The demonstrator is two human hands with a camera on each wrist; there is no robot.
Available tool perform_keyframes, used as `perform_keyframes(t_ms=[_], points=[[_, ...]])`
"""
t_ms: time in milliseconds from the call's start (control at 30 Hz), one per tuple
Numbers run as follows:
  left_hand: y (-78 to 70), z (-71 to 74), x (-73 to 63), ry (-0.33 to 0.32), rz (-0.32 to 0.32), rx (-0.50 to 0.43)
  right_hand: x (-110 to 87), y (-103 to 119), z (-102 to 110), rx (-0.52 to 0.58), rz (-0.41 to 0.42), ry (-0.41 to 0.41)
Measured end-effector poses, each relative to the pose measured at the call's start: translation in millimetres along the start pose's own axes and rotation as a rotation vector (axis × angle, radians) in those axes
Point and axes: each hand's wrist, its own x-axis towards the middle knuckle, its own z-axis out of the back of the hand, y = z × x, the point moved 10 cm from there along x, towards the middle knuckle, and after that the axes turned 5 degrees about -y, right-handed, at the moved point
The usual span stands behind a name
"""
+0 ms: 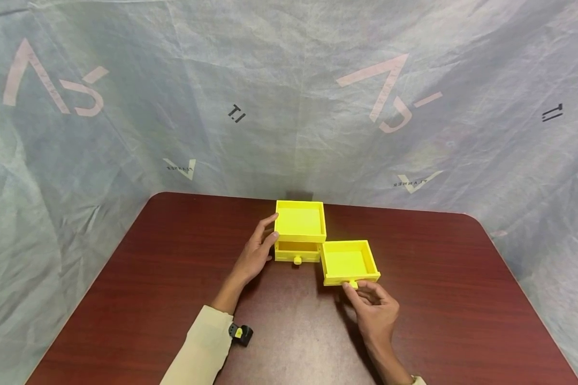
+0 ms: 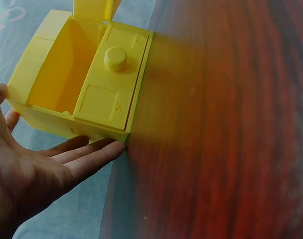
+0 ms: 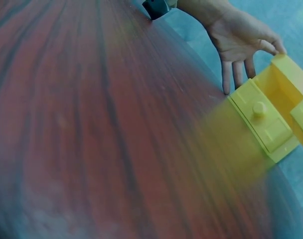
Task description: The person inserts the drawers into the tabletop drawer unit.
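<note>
A small yellow drawer cabinet [image 1: 300,220] stands toward the back of the table, its upper slot vacant and its lower drawer [image 2: 99,102] pushed in, round knob facing out. Against the cabinet's left side rests my left hand [image 1: 252,256], its fingers extended along the wall and the thumb near the top front corner. To the right, a pulled-out yellow drawer [image 1: 347,259] with nothing inside is held by its knob between the thumb and fingers of my right hand [image 1: 377,313]. Most of this drawer lies outside the right wrist view.
The dark red wooden table [image 1: 173,256] has rounded back corners. A grey printed cloth [image 1: 298,107] hangs behind it and along both sides. A black wrist device [image 1: 241,334] is strapped at the left sleeve.
</note>
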Motion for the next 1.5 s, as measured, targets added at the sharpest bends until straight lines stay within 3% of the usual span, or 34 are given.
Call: perform_keyframes(t_ms=[333,1500], points=[[-1.3,-1.5,1.6,0.003,0.002,-0.007,-5.3,26,-10,-0.009,-0.055,0.027],[1.0,0.0,0.0,0.000,-0.004,-0.003,-21.7,30,-33,0.009,-0.086,0.134]])
